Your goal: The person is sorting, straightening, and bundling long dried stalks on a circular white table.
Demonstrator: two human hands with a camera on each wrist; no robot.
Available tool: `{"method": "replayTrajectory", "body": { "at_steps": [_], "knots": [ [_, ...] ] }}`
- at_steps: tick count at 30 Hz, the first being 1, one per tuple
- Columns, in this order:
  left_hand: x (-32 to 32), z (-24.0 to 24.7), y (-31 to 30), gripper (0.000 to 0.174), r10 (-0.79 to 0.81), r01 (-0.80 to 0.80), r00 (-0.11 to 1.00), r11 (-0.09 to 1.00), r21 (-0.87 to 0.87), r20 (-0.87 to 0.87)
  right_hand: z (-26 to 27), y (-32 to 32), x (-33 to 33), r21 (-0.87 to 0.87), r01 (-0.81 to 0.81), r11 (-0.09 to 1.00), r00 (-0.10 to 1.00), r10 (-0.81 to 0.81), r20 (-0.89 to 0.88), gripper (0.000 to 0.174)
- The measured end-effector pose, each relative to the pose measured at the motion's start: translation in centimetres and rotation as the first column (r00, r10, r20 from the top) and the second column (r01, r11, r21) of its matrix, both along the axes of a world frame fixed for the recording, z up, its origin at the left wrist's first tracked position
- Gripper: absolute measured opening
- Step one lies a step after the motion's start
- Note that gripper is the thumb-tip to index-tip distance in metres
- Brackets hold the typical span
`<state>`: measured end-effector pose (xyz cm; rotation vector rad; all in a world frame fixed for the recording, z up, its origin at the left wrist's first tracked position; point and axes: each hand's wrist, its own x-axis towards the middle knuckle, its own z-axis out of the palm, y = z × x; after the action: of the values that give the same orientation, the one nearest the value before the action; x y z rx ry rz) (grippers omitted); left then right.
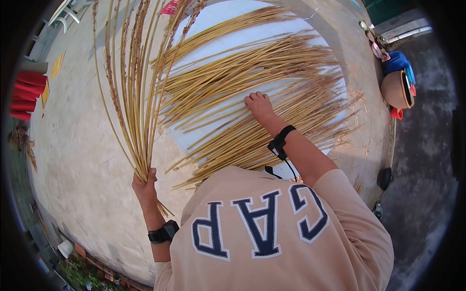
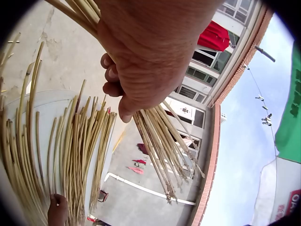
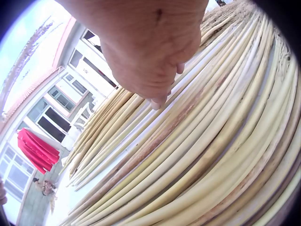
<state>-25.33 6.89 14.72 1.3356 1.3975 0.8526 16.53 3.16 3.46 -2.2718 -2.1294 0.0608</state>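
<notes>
My left hand [image 1: 145, 188] grips a fanned bundle of long dry stalks [image 1: 137, 121] near their cut lower ends, off to the left of the table. Brown seed heads show at the bundle's far ends. Below the hand, in the left wrist view, the bundle's cut ends [image 2: 160, 146] stick out. My right hand [image 1: 261, 107] reaches down among the stalks laid on a round white table [image 1: 208, 138]. Its fingers are curled, and the fingertips [image 3: 157, 103] pinch at a thin stalk between two rows. The palm hides part of that contact.
Rows of stalks [image 1: 242, 60] cover much of the table, feathery ends to the right. To the right stand a clay pot [image 1: 395, 89] and a blue bundle [image 1: 396, 62]. A red cloth [image 1: 30, 92] hangs at the left. A building [image 2: 207, 84] rises beyond the yard.
</notes>
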Motion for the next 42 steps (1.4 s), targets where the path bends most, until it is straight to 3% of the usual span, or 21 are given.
{"method": "replayTrajectory", "body": {
  "at_steps": [2,4,6,8,10,12,13,15,16,18,19,23,25,26,28,30,31,33,36,40,42],
  "knots": [
    [0.1,-0.2,0.1,0.020,-0.013,0.013,1.000,1.000,-0.003,0.026,0.9,0.0,-0.4,0.043,-0.026,0.999,0.998,0.023,0.052,0.027],
    [0.3,0.4,0.2,0.019,-0.042,0.039,0.997,0.998,-0.048,-0.062,2.4,-0.1,-1.4,0.164,-0.224,0.961,0.967,0.240,-0.081,0.024],
    [1.6,1.0,0.5,0.018,-0.092,0.080,0.987,0.992,-0.095,-0.133,4.3,-0.2,-3.8,0.183,-0.312,0.932,0.903,0.351,-0.246,0.019],
    [3.4,1.5,0.5,0.018,-0.142,0.150,0.986,0.986,0.079,-0.091,5.9,-0.5,-6.8,0.271,-0.380,0.884,0.835,0.454,-0.311,0.018],
    [4.0,1.2,0.6,0.018,-0.147,0.148,0.989,0.989,0.033,-0.036,7.0,-0.4,-8.9,0.356,-0.435,0.827,0.788,0.541,-0.294,0.015],
    [3.7,0.5,1.0,0.021,-0.220,0.238,0.942,0.970,0.042,-0.252,8.9,-0.3,-10.0,0.372,-0.461,0.806,0.778,0.568,-0.267,0.015],
    [3.9,0.7,1.1,0.021,-0.234,0.253,0.940,0.966,0.047,-0.249,9.6,-0.3,-10.3,0.387,-0.496,0.777,0.756,0.606,-0.247,0.015],
    [4.1,1.4,1.1,0.023,-0.304,0.328,0.797,0.943,-0.049,-0.522,10.6,-0.4,-10.5,0.413,-0.475,0.777,0.774,0.592,-0.224,0.014],
    [4.2,1.3,1.3,0.023,-0.312,0.344,0.794,0.938,-0.038,-0.522,11.0,-0.3,-10.3,0.442,-0.462,0.769,0.786,0.586,-0.199,0.014],
    [4.3,1.0,0.5,0.021,-0.354,0.341,0.888,0.935,-0.097,-0.293,11.5,0.0,-10.0,0.454,-0.459,0.764,0.789,0.585,-0.187,0.016],
    [4.4,1.2,0.1,0.020,-0.304,0.265,0.946,0.923,-0.279,-0.110,11.7,0.2,-9.8,0.465,-0.456,0.759,0.792,0.584,-0.178,0.018],
    [3.1,0.0,0.2,0.015,-0.295,0.285,0.955,0.939,-0.192,-0.025,12.1,1.3,-9.1,0.660,-0.322,0.679,0.801,0.567,-0.193,0.025],
    [1.3,-0.3,0.7,0.009,-0.170,0.153,0.982,0.972,-0.177,-0.082,11.6,1.7,-8.5,0.694,-0.039,0.719,0.851,0.388,-0.354,0.031],
    [1.4,0.7,0.7,0.006,-0.070,0.061,0.996,0.982,-0.180,-0.048,10.5,2.1,-7.5,0.694,-0.043,0.719,0.844,0.397,-0.360,0.031],
    [-0.3,1.0,0.8,0.008,0.034,-0.038,0.999,0.979,-0.200,-0.024,7.0,3.1,-4.8,0.379,-0.079,0.922,0.921,0.213,-0.326,0.035],
    [-0.9,1.7,0.8,0.008,0.058,-0.061,0.998,0.978,-0.200,-0.020,4.8,3.3,-3.6,0.189,-0.072,0.979,0.969,0.114,-0.221,0.042],
    [-1.7,2.4,0.5,0.008,0.094,-0.096,0.995,0.976,-0.193,-0.021,3.8,3.5,-2.9,0.197,-0.096,0.976,0.962,0.142,-0.234,0.042],
    [-1.9,2.5,0.4,0.008,0.109,-0.112,0.994,0.974,-0.196,-0.027,2.7,2.3,0.0,-0.130,-0.088,0.988,0.996,0.083,-0.045,0.050],
    [-2.4,2.5,-0.1,0.008,0.124,-0.132,0.991,0.971,-0.200,-0.052,3.2,0.5,0.5,-0.279,-0.072,0.958,0.997,0.073,-0.007,0.054],
    [-3.0,1.9,-1.1,0.008,0.069,-0.094,0.990,0.975,-0.203,-0.124,4.1,-2.2,-0.5,-0.310,-0.091,0.946,0.993,0.108,0.038,0.055],
    [-2.6,1.6,-0.8,0.008,0.071,-0.085,0.994,0.980,-0.180,-0.083,4.4,-3.2,-0.2,-0.277,-0.058,0.959,0.981,0.106,0.163,0.053]
  ]
}}
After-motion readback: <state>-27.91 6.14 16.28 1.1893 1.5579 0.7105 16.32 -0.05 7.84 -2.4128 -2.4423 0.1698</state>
